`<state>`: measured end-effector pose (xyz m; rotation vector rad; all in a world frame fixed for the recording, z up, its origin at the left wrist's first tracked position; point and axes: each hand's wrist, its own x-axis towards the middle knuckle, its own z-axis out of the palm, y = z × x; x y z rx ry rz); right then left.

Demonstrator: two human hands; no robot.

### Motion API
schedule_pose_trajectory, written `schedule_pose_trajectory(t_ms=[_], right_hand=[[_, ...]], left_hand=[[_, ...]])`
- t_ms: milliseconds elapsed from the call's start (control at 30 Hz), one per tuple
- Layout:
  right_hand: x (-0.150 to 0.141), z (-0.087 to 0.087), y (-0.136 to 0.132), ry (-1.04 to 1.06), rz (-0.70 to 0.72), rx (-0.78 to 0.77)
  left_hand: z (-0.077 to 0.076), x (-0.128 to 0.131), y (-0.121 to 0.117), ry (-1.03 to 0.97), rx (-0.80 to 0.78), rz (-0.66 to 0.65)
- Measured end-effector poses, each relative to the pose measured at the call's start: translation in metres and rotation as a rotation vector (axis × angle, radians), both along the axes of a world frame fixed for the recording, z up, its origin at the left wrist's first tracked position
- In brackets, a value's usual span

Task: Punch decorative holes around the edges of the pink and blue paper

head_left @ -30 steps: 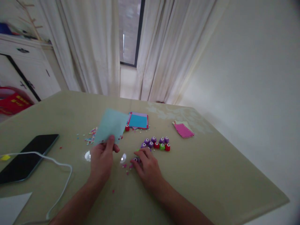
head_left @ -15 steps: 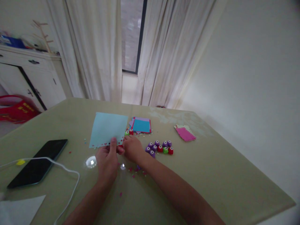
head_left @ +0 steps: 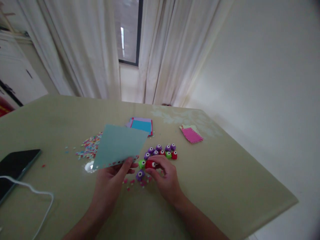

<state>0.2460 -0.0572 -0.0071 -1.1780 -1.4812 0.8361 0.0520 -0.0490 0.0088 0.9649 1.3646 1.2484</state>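
My left hand (head_left: 113, 180) pinches a light blue sheet of paper (head_left: 120, 143) by its near edge, thumb on top. A row of small punched shapes runs along that edge. Between the thumb and fingers of my right hand (head_left: 167, 178) is a small red craft punch (head_left: 150, 164) with an eye on it, apart from the sheet. Close by its left side is a green punch (head_left: 142, 163), and a purple punch (head_left: 140, 174) lies just nearer to me. Behind my right hand stand several more purple, red and green punches (head_left: 158, 147).
Colourful confetti (head_left: 91, 146) is heaped left of the sheet, with pink bits scattered below. Stacked coloured paper (head_left: 141, 125) lies behind. Pink and pale punched sheets (head_left: 192, 134) are at the right. A dark tablet (head_left: 17, 166) and white cable (head_left: 30, 185) lie left.
My right hand has moved from the sheet's edge rightward and now holds the red punch. The sheet has shifted and tilted, uncovering the confetti heap. The camera view has turned right.
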Motion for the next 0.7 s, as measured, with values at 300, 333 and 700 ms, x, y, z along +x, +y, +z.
schedule_pose_trajectory(t_ms=[300,333,700], right_hand=[[-0.01,0.006,-0.007,0.405,0.059,-0.232],[-0.01,0.007,-0.007,0.405,0.048,-0.229],[-0.011,0.006,-0.008,0.342,-0.018,-0.126]], left_hand=[[0.02,0.012,-0.014,0.095,0.018,-0.181],[0.021,0.012,-0.014,0.114,0.005,-0.193],[0.008,0.011,-0.015,0.18,0.042,-0.2]])
